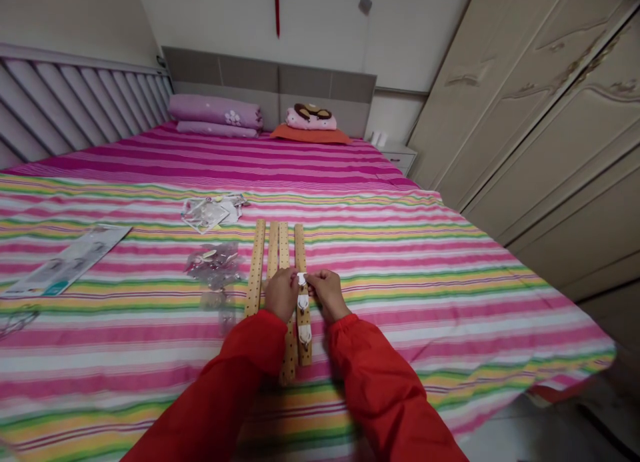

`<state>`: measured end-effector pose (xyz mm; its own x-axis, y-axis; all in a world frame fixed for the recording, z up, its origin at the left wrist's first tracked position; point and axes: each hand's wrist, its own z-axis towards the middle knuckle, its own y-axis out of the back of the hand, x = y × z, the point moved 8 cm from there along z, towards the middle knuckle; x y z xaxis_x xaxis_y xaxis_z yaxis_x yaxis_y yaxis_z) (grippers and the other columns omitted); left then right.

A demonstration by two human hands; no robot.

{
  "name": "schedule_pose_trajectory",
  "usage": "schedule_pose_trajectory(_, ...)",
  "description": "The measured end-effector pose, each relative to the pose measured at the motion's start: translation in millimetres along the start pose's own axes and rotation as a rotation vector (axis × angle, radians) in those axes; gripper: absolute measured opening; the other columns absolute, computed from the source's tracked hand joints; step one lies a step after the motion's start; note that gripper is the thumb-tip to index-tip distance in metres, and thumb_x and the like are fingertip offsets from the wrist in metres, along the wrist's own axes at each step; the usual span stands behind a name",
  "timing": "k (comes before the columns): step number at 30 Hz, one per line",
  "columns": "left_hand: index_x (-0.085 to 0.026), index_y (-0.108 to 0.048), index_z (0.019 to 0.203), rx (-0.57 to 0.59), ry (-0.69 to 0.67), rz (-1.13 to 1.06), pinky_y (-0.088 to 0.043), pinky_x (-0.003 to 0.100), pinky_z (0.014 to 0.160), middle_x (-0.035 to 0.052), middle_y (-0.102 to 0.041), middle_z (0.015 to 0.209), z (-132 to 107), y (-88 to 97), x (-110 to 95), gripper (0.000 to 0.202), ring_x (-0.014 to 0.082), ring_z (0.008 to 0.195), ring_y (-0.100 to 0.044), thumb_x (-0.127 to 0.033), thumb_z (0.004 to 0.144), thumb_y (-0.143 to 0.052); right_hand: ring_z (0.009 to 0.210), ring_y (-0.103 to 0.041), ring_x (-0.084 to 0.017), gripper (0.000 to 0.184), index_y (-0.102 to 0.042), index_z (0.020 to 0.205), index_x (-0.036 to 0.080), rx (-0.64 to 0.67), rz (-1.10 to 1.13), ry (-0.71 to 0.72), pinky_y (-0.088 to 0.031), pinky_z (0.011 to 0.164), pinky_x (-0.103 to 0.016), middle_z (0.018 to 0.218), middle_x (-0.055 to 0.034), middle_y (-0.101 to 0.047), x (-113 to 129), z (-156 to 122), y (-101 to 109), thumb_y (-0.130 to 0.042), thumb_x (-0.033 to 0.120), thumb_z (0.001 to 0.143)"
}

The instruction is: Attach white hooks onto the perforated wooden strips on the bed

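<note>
My left hand (281, 293) and my right hand (327, 293) are closed, fingertips pinching a small white hook (301, 279) from both sides. It sits at the rightmost perforated wooden strip (300, 245); whether it is fixed there I cannot tell. Nearer to me on the same strip are two more white hooks, a middle one (303, 303) and a near one (305, 335), each with a metal part. Left of it, several similar strips (256, 269) lie roughly parallel, partly covered by my left hand and sleeve.
Clear plastic packets (215, 265) lie left of the strips, with more packaging (213, 211) farther back. A flat blister pack (70, 261) and scissors-like handles (19, 320) are at the far left. The striped bedspread (425, 302) is wrinkled; wardrobes (550, 129) stand right.
</note>
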<state>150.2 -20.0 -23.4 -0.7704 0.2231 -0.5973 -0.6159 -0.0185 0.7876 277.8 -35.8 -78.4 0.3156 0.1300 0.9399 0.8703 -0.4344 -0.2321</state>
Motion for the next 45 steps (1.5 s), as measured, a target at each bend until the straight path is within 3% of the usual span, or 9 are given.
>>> schedule_pose_trajectory(6, -0.016, -0.064, 0.103, -0.007, -0.035, 0.062, -0.039, 0.033, 0.088, 0.0080, -0.066, 0.099, -3.1, -4.8, -1.1, 0.027, 0.0197, 0.097, -0.058, -0.019, 0.085, -0.044, 0.033, -0.046, -0.008, 0.015, -0.055, 0.053, 0.017, -0.014, -0.037, -0.011, -0.040, 0.034, -0.019, 0.037, 0.0060, -0.052, -2.9, 3.1, 2.4, -0.069, 0.020, 0.055)
schedule_pose_trajectory(19, -0.018, -0.066, 0.099, 0.033, -0.080, 0.140, -0.039, 0.034, 0.087, 0.0090, -0.063, 0.096, -4.7, -8.1, -1.5, 0.030, 0.0208, 0.098, -0.056, -0.020, 0.088, -0.039, 0.034, -0.047, -0.008, 0.024, -0.051, 0.054, 0.018, -0.018, -0.012, -0.016, -0.041, 0.035, -0.019, 0.039, 0.0065, -0.053, -5.3, 3.1, 3.6, -0.074, 0.023, 0.052)
schedule_pose_trajectory(24, -0.021, -0.061, 0.115, 0.047, -0.133, 0.167, -0.040, 0.032, 0.085, 0.0085, -0.060, 0.100, -14.9, -2.4, -6.2, 0.039, 0.0199, 0.098, -0.054, -0.014, 0.087, -0.035, 0.034, -0.045, -0.008, 0.021, -0.052, 0.057, 0.018, -0.003, 0.000, -0.022, -0.040, 0.035, -0.020, 0.041, 0.0058, -0.054, -5.1, 1.4, 3.0, -0.072, 0.027, 0.056)
schedule_pose_trajectory(29, -0.026, -0.051, 0.129, 0.071, -0.155, 0.337, -0.037, 0.039, 0.086, 0.0098, -0.054, 0.119, -28.5, 1.6, -11.9, 0.047, 0.0248, 0.109, -0.048, -0.013, 0.085, -0.040, 0.032, -0.042, -0.007, 0.022, -0.052, 0.058, 0.019, 0.006, -0.034, -0.023, -0.034, 0.032, -0.019, 0.040, 0.0061, -0.053, -5.4, 1.1, 1.2, -0.070, 0.032, 0.059)
schedule_pose_trajectory(37, -0.026, -0.054, 0.125, 0.109, -0.207, 0.453, -0.031, 0.044, 0.089, 0.0104, -0.053, 0.124, -30.1, -3.8, -17.3, 0.045, 0.0266, 0.113, -0.044, -0.013, 0.084, -0.042, 0.029, -0.040, -0.007, 0.023, -0.052, 0.056, 0.019, 0.018, -0.120, -0.004, -0.030, 0.029, -0.019, 0.034, 0.0083, -0.047, -8.7, 6.3, 0.8, -0.071, 0.031, 0.055)
schedule_pose_trajectory(45, -0.026, -0.058, 0.120, 0.135, -0.214, 0.380, -0.030, 0.046, 0.094, 0.0100, -0.056, 0.125, -25.8, -5.6, -17.3, 0.044, 0.0266, 0.117, -0.043, -0.010, 0.083, -0.040, 0.029, -0.040, -0.008, 0.021, -0.052, 0.056, 0.019, 0.036, -0.138, 0.017, -0.028, 0.030, -0.020, 0.034, 0.0083, -0.046, -10.5, 11.3, -1.5, -0.070, 0.031, 0.055)
